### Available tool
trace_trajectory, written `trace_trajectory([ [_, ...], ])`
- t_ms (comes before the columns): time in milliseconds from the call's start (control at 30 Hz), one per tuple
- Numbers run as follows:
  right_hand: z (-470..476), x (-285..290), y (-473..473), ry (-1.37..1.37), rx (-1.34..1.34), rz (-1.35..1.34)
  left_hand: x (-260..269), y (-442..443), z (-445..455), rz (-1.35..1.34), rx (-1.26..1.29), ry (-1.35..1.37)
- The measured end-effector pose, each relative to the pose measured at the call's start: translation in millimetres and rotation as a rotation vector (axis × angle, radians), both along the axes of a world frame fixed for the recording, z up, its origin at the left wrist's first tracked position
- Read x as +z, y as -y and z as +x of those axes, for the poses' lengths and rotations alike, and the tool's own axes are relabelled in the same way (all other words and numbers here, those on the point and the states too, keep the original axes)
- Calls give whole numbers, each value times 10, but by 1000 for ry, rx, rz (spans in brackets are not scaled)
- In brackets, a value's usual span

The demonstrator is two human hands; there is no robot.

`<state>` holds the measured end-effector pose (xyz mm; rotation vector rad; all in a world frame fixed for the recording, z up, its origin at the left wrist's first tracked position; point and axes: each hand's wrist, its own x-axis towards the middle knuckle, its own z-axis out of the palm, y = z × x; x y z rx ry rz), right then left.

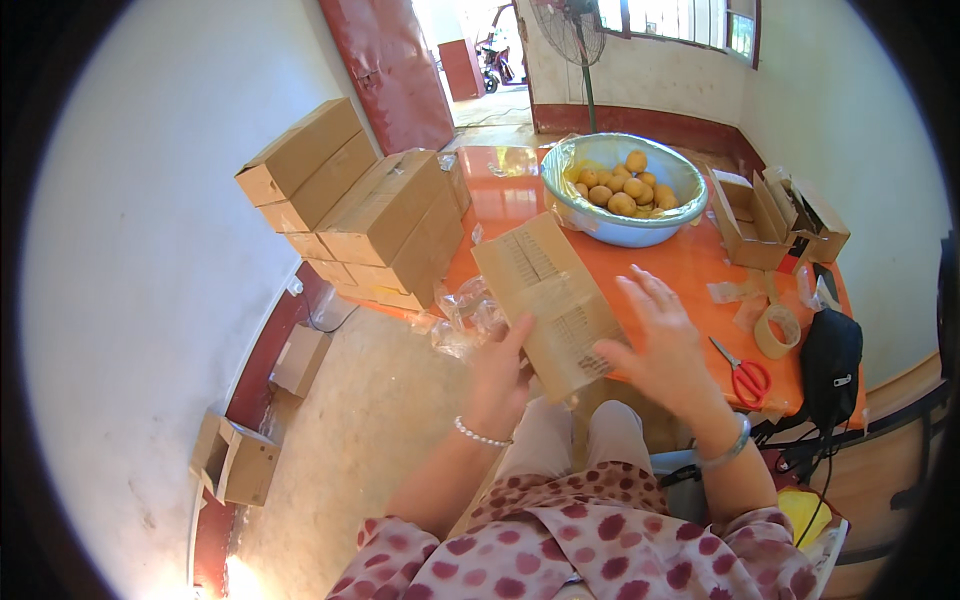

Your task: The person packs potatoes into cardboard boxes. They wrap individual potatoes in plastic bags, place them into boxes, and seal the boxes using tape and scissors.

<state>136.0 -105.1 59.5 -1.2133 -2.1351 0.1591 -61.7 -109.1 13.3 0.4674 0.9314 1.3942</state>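
Note:
A closed cardboard box (551, 304) is tilted in front of me, over the near edge of the table. Clear tape runs across its middle, and printed marks cover the face towards me. My left hand (501, 367) grips its lower left side, the thumb on the top face and the other fingers hidden beneath. At the lower right of the box, my right hand (660, 349) has its fingers spread. Its thumb lies at the box's edge; whether it touches cannot be told.
Left on the orange table (502, 202), cardboard boxes (375, 217) are stacked beside crumpled clear plastic (469, 315). A lined basin (622, 232) holds round yellow-brown produce (622, 202). At right are open cartons (757, 225), a tape roll (778, 330), red-handled scissors (746, 375) and a black bag (830, 367).

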Motion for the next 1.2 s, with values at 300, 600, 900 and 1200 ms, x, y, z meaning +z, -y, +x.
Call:
trace_trajectory([
  [300,335,-184,-406,307,219,-370,-358,-140,670,-229,4,282],
  [600,646,-158,-457,426,324,-291,-262,199,142,-214,-614,-468],
  [900,308,-284,-286,356,173,-45,129,-298,248,997,-281,-1598],
  [1200,474,-617,10,457,52,7,-294,-568,314,1031,-321,-2065],
])
